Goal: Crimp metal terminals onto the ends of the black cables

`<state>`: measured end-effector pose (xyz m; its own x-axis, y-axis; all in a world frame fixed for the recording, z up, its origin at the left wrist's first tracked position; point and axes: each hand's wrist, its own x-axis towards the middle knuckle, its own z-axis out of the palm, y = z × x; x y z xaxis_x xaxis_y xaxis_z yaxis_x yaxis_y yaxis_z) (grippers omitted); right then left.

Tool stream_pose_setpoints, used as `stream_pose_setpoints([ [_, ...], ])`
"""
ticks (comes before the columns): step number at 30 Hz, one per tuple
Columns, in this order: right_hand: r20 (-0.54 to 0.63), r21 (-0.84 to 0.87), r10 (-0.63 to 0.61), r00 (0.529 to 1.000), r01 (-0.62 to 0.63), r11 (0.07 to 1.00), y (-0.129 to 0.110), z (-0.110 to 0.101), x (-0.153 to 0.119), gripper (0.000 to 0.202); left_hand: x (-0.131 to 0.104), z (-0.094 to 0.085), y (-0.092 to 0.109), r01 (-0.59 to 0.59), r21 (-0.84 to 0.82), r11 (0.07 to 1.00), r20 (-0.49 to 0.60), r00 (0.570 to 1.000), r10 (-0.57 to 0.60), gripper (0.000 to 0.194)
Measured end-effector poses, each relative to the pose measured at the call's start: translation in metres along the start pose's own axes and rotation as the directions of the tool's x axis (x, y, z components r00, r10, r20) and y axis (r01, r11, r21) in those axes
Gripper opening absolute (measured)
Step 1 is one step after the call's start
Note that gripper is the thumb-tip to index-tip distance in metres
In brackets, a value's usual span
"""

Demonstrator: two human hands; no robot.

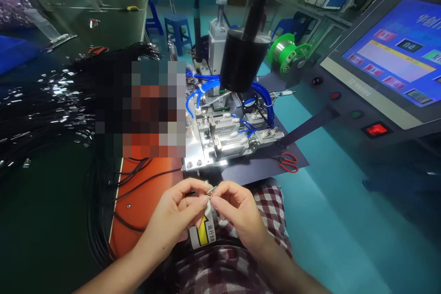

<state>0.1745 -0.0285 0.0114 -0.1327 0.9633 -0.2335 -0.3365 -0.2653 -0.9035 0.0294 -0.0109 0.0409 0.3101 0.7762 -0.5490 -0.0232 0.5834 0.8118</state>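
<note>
My left hand [182,202] and my right hand [237,204] meet low in the middle of the head view, over my lap. Thumb and forefinger of each are pinched together on one tiny piece with thin coloured wires [211,190], showing green-yellow and red. Fingertips cover most of it, so its exact kind is hidden. Just beyond the hands stands a metal bench machine [227,140] with small slides and blue air tubes. A label with a yellow arrow [203,232] shows below and between the hands.
Black cables with shiny metal ends [65,96] heap on the left table, some trailing over an orange surface [134,202]. Red-handled scissors [288,163] lie right of the machine. A black nozzle [244,62] hangs above it, near a green solder reel [287,55]. A touchscreen panel [389,62] juts in at right.
</note>
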Motion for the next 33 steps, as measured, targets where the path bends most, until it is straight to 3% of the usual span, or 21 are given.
stream_pose_setpoints([
  [8, 0.055, -0.113, -0.015, 0.998, 0.021, 0.993, -0.004, -0.005, 0.000, 0.012, 0.002, -0.003, 0.000, 0.057, -0.047, 0.997, 0.034, 0.998, -0.055, 0.020],
  [13, -0.072, -0.356, -0.151, 0.986, 0.116, 0.927, 0.003, 0.008, -0.008, 0.017, -0.001, -0.002, -0.008, 0.062, 0.025, 0.998, -0.069, 0.996, -0.060, 0.024],
  [15, -0.068, -0.410, -0.174, 0.982, 0.131, 0.902, 0.005, 0.008, -0.009, 0.016, -0.001, -0.001, -0.009, 0.049, 0.021, 0.999, -0.070, 0.996, -0.047, 0.023],
  [18, 0.001, -0.364, -0.089, 0.996, 0.083, 0.928, 0.000, 0.000, -0.006, 0.006, -0.001, -0.002, -0.007, 0.051, 0.007, 0.999, -0.038, 0.998, -0.050, 0.022],
  [21, 0.004, -0.258, -0.025, 1.000, 0.025, 0.966, -0.006, -0.010, -0.001, 0.010, -0.001, -0.003, -0.004, 0.079, 0.020, 0.997, -0.022, 0.997, -0.078, 0.023],
  [33, 0.053, -0.005, 0.005, 0.999, -0.005, 1.000, 0.005, -0.008, 0.003, 0.020, 0.000, -0.003, -0.004, 0.107, 0.033, 0.994, 0.008, 0.994, -0.108, 0.021],
])
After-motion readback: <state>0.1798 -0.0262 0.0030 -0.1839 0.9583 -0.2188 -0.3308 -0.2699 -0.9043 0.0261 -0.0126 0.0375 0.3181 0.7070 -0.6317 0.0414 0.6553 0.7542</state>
